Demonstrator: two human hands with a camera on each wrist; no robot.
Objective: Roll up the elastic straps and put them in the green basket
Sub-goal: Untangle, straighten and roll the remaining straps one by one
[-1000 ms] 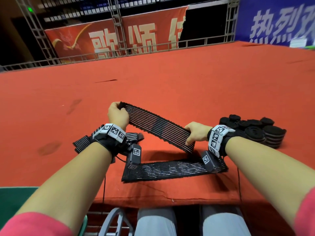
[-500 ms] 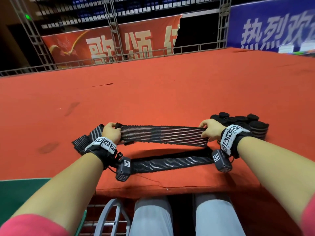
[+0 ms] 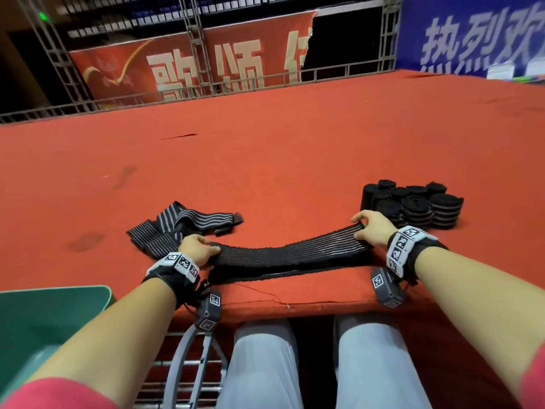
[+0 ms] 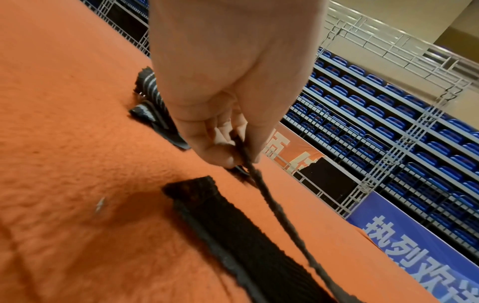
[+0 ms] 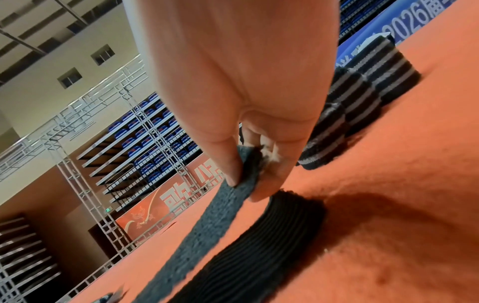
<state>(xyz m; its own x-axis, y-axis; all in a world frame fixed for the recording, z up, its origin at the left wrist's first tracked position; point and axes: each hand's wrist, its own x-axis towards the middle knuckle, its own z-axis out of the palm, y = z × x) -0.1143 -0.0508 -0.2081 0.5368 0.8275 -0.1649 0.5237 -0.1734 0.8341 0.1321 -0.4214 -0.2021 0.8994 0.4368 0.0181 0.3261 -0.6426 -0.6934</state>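
1. Surface [image 3: 265, 160]: a broad top covered in red-orange felt, seen from the seated person's head view; its near edge runs just above the knees.
2. Elastic strap [image 3: 289, 253]: a long black band with thin pale stripes, folded over on itself and stretched sideways near the front edge of the surface. Its lower layer lies flat on the felt; the upper layer is held just above it.
3. Left hand [image 3: 196, 250]: fingers and thumb curled together, pinching the left end of the strap. The left wrist view shows the band edge-on, running out from between the fingertips [image 4: 220, 157].
4. Right hand [image 3: 373, 228]: thumb and fingers clamped on the right end of the upper layer; in the right wrist view the grey band leaves the pinch above the black ribbed lower layer.
5. Loose straps [image 3: 180, 228]: an unrolled, crumpled heap of striped bands on the surface, just behind the left hand.
6. Rolled straps [image 3: 413, 206]: a cluster of upright rolls standing on the surface beyond the right hand.
7. Green basket [image 3: 44, 317]: partly visible at lower left, below the edge of the surface; its contents cannot be seen.
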